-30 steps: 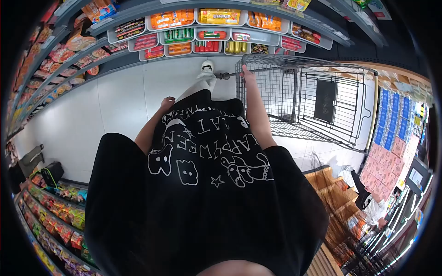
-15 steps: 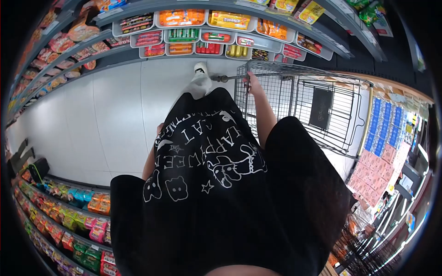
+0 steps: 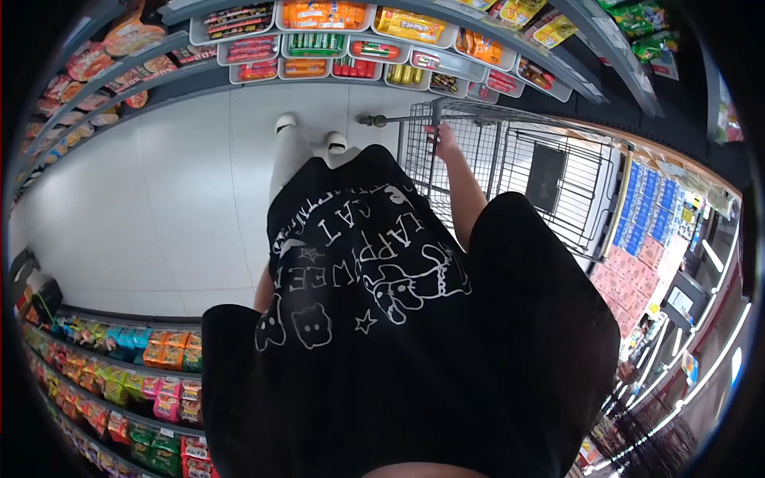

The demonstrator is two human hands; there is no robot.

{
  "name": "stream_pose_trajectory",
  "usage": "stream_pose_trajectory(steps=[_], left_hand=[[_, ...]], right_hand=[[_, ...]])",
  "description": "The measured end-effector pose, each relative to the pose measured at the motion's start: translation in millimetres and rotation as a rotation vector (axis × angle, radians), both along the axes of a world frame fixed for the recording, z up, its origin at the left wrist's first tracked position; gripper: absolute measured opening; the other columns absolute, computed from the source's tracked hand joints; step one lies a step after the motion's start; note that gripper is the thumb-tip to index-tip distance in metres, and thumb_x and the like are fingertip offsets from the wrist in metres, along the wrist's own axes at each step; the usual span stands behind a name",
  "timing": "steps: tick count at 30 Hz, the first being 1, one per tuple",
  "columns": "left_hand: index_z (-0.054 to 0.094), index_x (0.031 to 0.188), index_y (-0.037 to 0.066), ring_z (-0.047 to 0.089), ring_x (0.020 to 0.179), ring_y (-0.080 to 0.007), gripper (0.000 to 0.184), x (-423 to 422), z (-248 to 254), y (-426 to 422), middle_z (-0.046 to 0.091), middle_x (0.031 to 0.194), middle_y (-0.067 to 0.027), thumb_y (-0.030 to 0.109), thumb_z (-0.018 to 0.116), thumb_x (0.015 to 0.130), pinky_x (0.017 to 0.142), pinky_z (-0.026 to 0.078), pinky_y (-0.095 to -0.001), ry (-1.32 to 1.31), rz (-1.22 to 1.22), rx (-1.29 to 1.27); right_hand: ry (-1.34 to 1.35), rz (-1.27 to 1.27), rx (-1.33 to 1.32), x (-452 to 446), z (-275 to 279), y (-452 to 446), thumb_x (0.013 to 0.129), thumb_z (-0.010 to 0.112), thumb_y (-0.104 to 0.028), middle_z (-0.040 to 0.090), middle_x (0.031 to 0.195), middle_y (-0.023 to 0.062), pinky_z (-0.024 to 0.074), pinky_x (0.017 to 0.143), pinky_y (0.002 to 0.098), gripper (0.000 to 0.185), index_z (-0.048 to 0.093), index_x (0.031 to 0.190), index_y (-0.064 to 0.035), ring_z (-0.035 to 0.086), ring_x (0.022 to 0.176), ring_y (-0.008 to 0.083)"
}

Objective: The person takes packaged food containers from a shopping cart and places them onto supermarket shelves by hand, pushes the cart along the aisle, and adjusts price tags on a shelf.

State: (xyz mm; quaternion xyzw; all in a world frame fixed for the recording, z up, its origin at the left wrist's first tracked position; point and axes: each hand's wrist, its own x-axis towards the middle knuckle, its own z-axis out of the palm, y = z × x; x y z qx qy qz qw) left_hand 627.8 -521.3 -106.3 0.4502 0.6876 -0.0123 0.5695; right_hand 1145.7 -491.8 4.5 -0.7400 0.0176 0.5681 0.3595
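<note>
My right hand (image 3: 442, 142) is closed on the wire edge of a grey shopping cart (image 3: 510, 151), to the right of my body. The basket shows a dark panel (image 3: 548, 177) on its wire grid, and a caster wheel (image 3: 374, 120) sticks out on its left side. My left hand is hidden behind my black printed shirt; only a bit of that forearm (image 3: 263, 288) shows at the shirt's left edge. Both my white shoes are on the floor between the cart and the left aisle.
White trays of packaged sausages (image 3: 319, 44) line the shelf ahead. Bowl-shaped packs (image 3: 88, 60) fill shelves at upper left. Bagged noodle packs (image 3: 167, 350) stand on shelves at lower left. Pink and blue boxes (image 3: 637, 267) are stacked at right. Pale tile floor (image 3: 159, 199) lies left.
My feet have stepped, so both shoes now show. The cart and my right hand have shifted slightly in view. The sliver of my left hand seen before is now hidden.
</note>
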Motion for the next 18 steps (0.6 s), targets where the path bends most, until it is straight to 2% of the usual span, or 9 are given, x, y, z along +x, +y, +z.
stream_pose_trajectory(steps=[3, 7, 8, 10, 11, 13, 14, 15, 18], left_hand=[[0.055, 0.088, 0.004, 0.052, 0.075, -0.0164, 0.027, -17, -5, 3, 0.056, 0.082, -0.0110, 0.023, 0.052, 0.069, 0.065, 0.041, -0.0276, -0.003, 0.040, -0.015], [0.054, 0.088, 0.003, 0.052, 0.075, -0.0153, 0.026, -41, -12, 7, 0.056, 0.081, -0.0110, 0.022, 0.051, 0.070, 0.065, 0.041, -0.0274, -0.014, 0.114, -0.042], [0.054, 0.088, 0.003, 0.052, 0.075, -0.0150, 0.026, -47, -16, 16, 0.056, 0.081, -0.0110, 0.022, 0.051, 0.070, 0.065, 0.041, -0.0274, -0.013, 0.138, -0.047], [0.054, 0.088, 0.002, 0.052, 0.074, -0.0145, 0.026, -59, -12, 44, 0.056, 0.081, -0.0110, 0.021, 0.051, 0.070, 0.065, 0.041, -0.0273, 0.030, 0.153, -0.024], [0.056, 0.091, 0.012, 0.055, 0.075, -0.0213, 0.029, -64, -5, 61, 0.057, 0.078, -0.0131, 0.024, 0.056, 0.064, 0.065, 0.042, -0.0293, 0.148, 0.027, 0.095], [0.057, 0.088, 0.013, 0.055, 0.067, -0.0206, 0.025, -84, -35, 91, 0.058, 0.076, -0.0112, 0.021, 0.055, 0.064, 0.059, 0.043, -0.0295, -0.034, -0.054, 0.317], [0.057, 0.088, 0.012, 0.055, 0.064, -0.0173, 0.023, -82, -39, 101, 0.058, 0.074, -0.0093, 0.018, 0.054, 0.065, 0.056, 0.043, -0.0281, 0.134, -0.028, 0.218], [0.054, 0.091, 0.008, 0.054, 0.062, -0.0152, 0.027, -69, -2, 113, 0.057, 0.073, -0.0085, 0.013, 0.052, 0.066, 0.053, 0.044, -0.0258, 0.059, 0.033, 0.196], [0.049, 0.096, 0.001, 0.054, 0.063, -0.0167, 0.031, -46, 17, 135, 0.056, 0.079, -0.0106, 0.008, 0.050, 0.066, 0.053, 0.044, -0.0239, -0.203, 0.266, 0.033]], right_hand=[[-0.052, -0.151, 0.061, -7, 2, 6, 0.075, 0.031, -0.025, 0.056, 0.082, 0.0074, 0.0358, 0.064, 0.0281, 0.027, 0.047, 0.086, -0.0062, 0.044, 0.072, 0.0165], [-0.395, -0.114, -0.009, -27, -2, 4, 0.073, 0.041, -0.022, 0.055, 0.080, 0.0047, 0.0363, 0.064, 0.0283, 0.022, 0.052, 0.079, -0.0043, 0.046, 0.071, 0.0131], [-0.472, -0.139, -0.292, -36, 15, 12, 0.071, 0.048, -0.021, 0.055, 0.078, 0.0031, 0.0364, 0.062, 0.0256, 0.019, 0.055, 0.076, -0.0031, 0.047, 0.068, 0.0114], [-0.490, -0.151, -0.237, -34, 9, 17, 0.069, 0.050, -0.020, 0.055, 0.076, 0.0028, 0.0363, 0.061, 0.0251, 0.020, 0.056, 0.077, -0.0026, 0.047, 0.066, 0.0116], [-0.505, -0.160, -0.202, -32, 1, 8, 0.068, 0.053, -0.020, 0.055, 0.074, 0.0025, 0.0363, 0.060, 0.0246, 0.020, 0.057, 0.078, -0.0021, 0.048, 0.064, 0.0118], [-0.568, -0.154, -0.161, -18, -21, -1, 0.066, 0.057, -0.019, 0.056, 0.072, 0.0032, 0.0376, 0.057, 0.0234, 0.025, 0.056, 0.084, -0.0018, 0.048, 0.060, 0.0115], [-0.626, -0.045, -0.119, -15, -22, -4, 0.067, 0.057, -0.018, 0.056, 0.071, 0.0037, 0.0383, 0.055, 0.0234, 0.026, 0.055, 0.087, -0.0015, 0.049, 0.058, 0.0111], [-0.675, 0.069, -0.078, -17, -18, -12, 0.068, 0.056, -0.017, 0.056, 0.071, 0.0042, 0.0390, 0.053, 0.0233, 0.028, 0.054, 0.090, -0.0011, 0.049, 0.057, 0.0107], [-0.905, 0.052, 0.032, -20, -1, -12, 0.070, 0.054, -0.008, 0.056, 0.073, 0.0077, 0.0410, 0.047, 0.0214, 0.028, 0.050, 0.096, 0.0005, 0.054, 0.062, 0.0119]])
